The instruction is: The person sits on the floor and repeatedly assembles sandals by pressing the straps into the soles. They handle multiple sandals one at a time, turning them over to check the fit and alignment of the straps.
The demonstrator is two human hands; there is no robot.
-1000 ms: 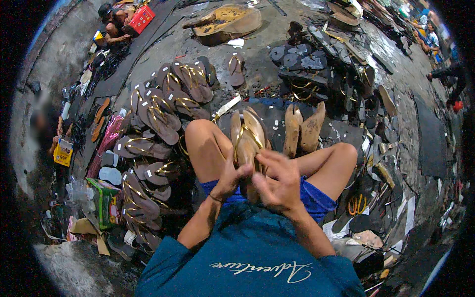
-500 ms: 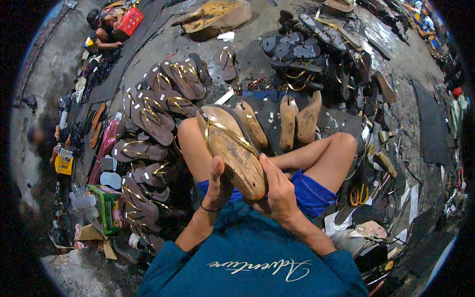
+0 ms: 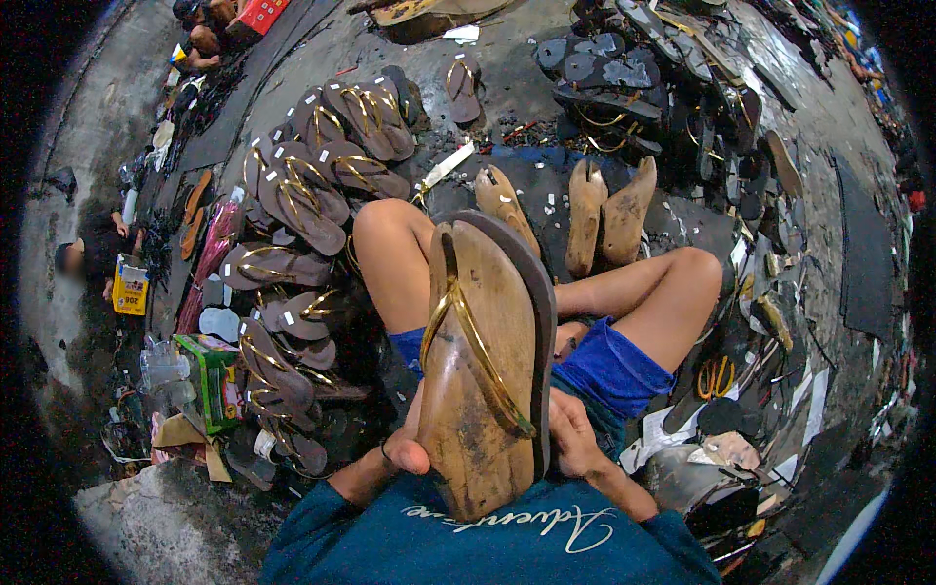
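Observation:
A wooden shoe last (image 3: pixel 463 409) stands tilted up in front of my chest, toe end away from me. Its gold strap (image 3: pixel 485 366) forms a V across the wood, and a dark brown sandal sole (image 3: pixel 540 302) lies against its far side, showing along the right edge. My left hand (image 3: pixel 405 444) is wrapped round the last's lower left side, thumb in front, other fingers mostly hidden. On the opposite side my right hand (image 3: pixel 577 434) is closed at the sole's edge, near the strap's right end; its fingertips are partly hidden.
Finished-looking brown sandals (image 3: pixel 307 195) with gold straps lie piled at the left. Beyond my legs stand more wooden lasts (image 3: pixel 587 214). Dark soles (image 3: pixel 609 73) are heaped at the far right. Orange-handled scissors (image 3: pixel 717 378) and scraps lie right; a green box (image 3: pixel 210 380) sits left.
The last with its sandal has come nearer to me and tipped more upright. My left hand has moved lower to grip its side; my right hand has shifted down and right along the sole's edge.

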